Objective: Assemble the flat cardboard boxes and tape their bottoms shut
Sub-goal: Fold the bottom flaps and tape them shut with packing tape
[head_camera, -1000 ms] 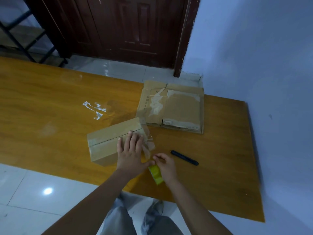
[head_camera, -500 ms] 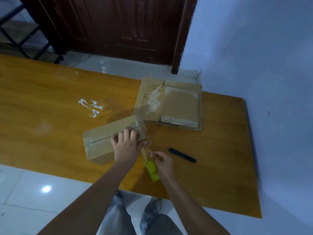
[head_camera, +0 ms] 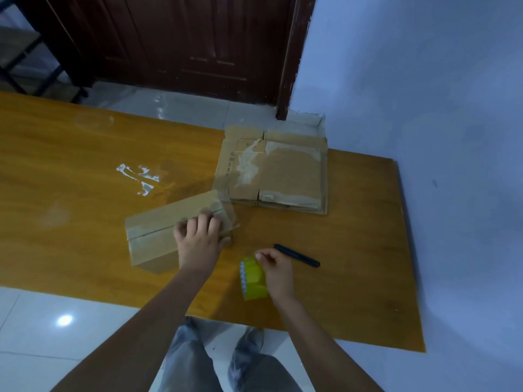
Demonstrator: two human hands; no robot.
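Observation:
An assembled brown cardboard box (head_camera: 158,230) lies on the orange wooden table (head_camera: 70,171), its taped seam facing up. My left hand (head_camera: 199,239) presses flat on the box's right end, fingers spread over the tape. A loose flap of clear tape (head_camera: 230,216) sticks out past that end. My right hand (head_camera: 276,271) grips a yellow-green tape roll (head_camera: 253,278) just right of the box, near the table's front edge. A stack of flat cardboard boxes (head_camera: 283,171) lies farther back on the table.
A black utility knife (head_camera: 297,255) lies on the table right of my right hand. Scraps of clear tape (head_camera: 138,178) stick to the table left of the flat stack. A blue wall (head_camera: 424,108) borders the table's right side; a dark door (head_camera: 184,43) stands behind.
My right hand has pulled the tape roll away from the box toward the right and front; the tape no longer runs from roll to box. My left hand stays pressed on the box.

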